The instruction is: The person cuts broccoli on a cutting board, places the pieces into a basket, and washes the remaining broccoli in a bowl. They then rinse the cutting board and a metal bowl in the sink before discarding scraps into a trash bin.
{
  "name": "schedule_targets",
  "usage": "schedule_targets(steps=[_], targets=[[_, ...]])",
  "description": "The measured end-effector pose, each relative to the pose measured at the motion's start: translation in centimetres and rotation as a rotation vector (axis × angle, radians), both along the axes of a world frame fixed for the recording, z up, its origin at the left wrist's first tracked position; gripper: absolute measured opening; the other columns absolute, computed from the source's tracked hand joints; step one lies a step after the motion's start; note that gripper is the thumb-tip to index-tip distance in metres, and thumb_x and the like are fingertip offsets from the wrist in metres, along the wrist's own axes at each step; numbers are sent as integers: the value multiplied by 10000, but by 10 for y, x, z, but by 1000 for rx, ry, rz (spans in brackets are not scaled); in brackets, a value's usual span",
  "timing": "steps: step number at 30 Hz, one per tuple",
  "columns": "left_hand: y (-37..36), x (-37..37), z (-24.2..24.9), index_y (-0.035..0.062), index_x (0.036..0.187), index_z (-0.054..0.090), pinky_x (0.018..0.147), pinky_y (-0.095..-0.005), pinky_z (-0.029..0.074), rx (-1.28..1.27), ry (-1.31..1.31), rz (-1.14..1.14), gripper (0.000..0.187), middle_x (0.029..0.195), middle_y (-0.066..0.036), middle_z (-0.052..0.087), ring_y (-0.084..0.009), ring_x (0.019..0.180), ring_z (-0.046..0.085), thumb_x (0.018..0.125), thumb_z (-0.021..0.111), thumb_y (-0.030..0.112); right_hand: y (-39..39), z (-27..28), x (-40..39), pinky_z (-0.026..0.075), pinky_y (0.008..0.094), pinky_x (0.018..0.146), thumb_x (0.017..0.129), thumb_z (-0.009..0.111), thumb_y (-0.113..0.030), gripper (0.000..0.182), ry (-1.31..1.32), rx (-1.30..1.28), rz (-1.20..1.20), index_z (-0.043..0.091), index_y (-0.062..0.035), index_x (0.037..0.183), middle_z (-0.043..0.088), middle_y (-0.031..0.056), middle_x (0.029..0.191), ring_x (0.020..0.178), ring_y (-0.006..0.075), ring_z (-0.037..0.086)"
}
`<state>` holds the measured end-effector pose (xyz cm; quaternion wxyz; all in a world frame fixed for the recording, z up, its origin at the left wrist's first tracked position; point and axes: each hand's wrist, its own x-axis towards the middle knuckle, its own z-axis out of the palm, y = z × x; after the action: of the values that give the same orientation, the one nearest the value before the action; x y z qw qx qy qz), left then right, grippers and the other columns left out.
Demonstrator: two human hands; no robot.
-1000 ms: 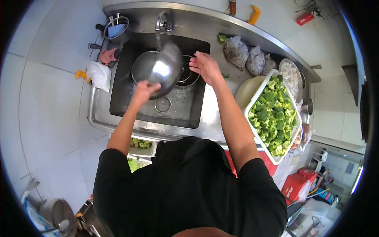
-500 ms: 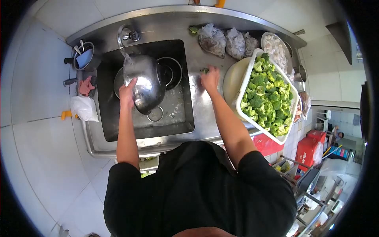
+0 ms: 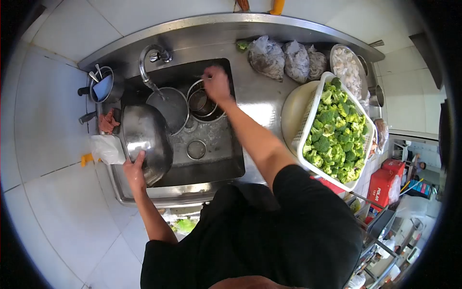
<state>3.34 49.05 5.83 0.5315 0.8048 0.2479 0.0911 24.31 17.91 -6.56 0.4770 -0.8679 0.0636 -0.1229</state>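
My left hand (image 3: 135, 172) grips the rim of a large steel bowl (image 3: 147, 139), which is tilted on its side over the left part of the sink (image 3: 219, 166). The bowl's outside faces me, so its inside is hidden. My right hand (image 3: 216, 83) is above the back right of the sink, at the edge of a round steel pot (image 3: 211, 115). Motion smears its fingers, and I cannot make out anything in them. Water runs from the tap (image 3: 145, 62) into a round container (image 3: 168, 108) standing in the sink.
A white basket of broccoli (image 3: 337, 135) rests on a pale round container (image 3: 291, 113) at the right. Behind stand several plastic bags (image 3: 267, 58) and a bowl of pale pieces (image 3: 345, 67). A pot with utensils (image 3: 108, 89) and a white bag (image 3: 107, 148) line the left edge.
My left hand has moved the bowl left and toward me, out from under the tap. My right hand has gone from a green scrap on the counter to over the sink.
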Motion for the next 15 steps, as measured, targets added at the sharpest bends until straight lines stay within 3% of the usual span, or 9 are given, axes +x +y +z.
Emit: schedule_targets(steps=[2, 4, 5, 6, 7, 10, 11, 13, 15], targets=[[10, -4, -2, -75, 1161, 652, 848, -342, 481, 44, 168, -86, 430, 1035, -83, 696, -184, 880, 619, 847, 774, 191, -41, 11, 50, 483, 460, 983, 848, 659, -161, 285, -127, -351, -117, 677, -17, 1093, 605, 226, 1189, 1114, 406, 582], [18, -15, -2, -88, 1085, 678, 815, -338, 485, 320, 391, -131, 409, 960, -94, 706, -170, 841, 615, 837, 778, 221, -84, 13, 83, 439, 488, 1028, 927, 504, -236, 403, 196, -813, -51, 621, -21, 1247, 530, 236, 1357, 1276, 387, 497], [23, -16, -9, -77, 970, 690, 756, -310, 471, 157, 442, -111, 460, 876, -99, 687, -166, 780, 582, 788, 821, 326, -104, 1, 101, 416, 508, 1038, 946, 465, -222, 420, 351, -837, 0, 594, -47, 1305, 481, 246, 1430, 1304, 381, 477], [15, -15, -7, -77, 935, 697, 684, -302, 471, 116, 373, -118, 404, 770, -52, 674, -134, 700, 565, 799, 815, 285, -119, 3, 105, 420, 529, 1027, 964, 449, -234, 413, 381, -1188, 237, 587, -49, 1307, 443, 231, 1461, 1324, 373, 461], [8, -13, -5, -75, 934, 701, 680, -302, 473, 48, 350, -101, 370, 777, -53, 679, -122, 705, 569, 810, 806, 257, -123, 24, 100, 446, 492, 1034, 971, 471, -206, 388, 366, -1287, 309, 578, -30, 1300, 412, 215, 1468, 1341, 379, 450], [-16, 1, -18, -71, 935, 711, 675, -299, 478, -153, 225, -131, 288, 792, -51, 695, -101, 718, 582, 829, 784, 187, -122, 24, 100, 494, 458, 1006, 966, 511, -175, 362, 452, -786, 42, 570, -25, 1290, 383, 231, 1465, 1305, 398, 494], [-21, 6, -28, -69, 936, 714, 674, -297, 480, -219, 180, -156, 264, 796, -49, 700, -97, 723, 586, 834, 778, 166, -131, 2, 107, 506, 451, 993, 964, 520, -169, 363, 461, -889, 82, 563, -25, 1295, 375, 243, 1466, 1282, 405, 514], [-36, 21, -26, -25, 990, 729, 694, -289, 490, 88, 279, -356, 249, 828, -79, 735, -109, 728, 615, 821, 786, 148, -139, -52, 123, 527, 443, 968, 963, 534, -168, 369, 469, -1011, 133, 551, -24, 1303, 361, 264, 1467, 1234, 418, 552], [-35, 24, -94, 23, 958, 723, 726, -388, 510, 258, 204, -472, 260, 870, -147, 732, -279, 771, 688, 841, 768, 251, -132, -58, 117, 544, 445, 942, 966, 539, -188, 381, 462, -970, 118, 541, -22, 1309, 349, 281, 1467, 1184, 429, 588]])
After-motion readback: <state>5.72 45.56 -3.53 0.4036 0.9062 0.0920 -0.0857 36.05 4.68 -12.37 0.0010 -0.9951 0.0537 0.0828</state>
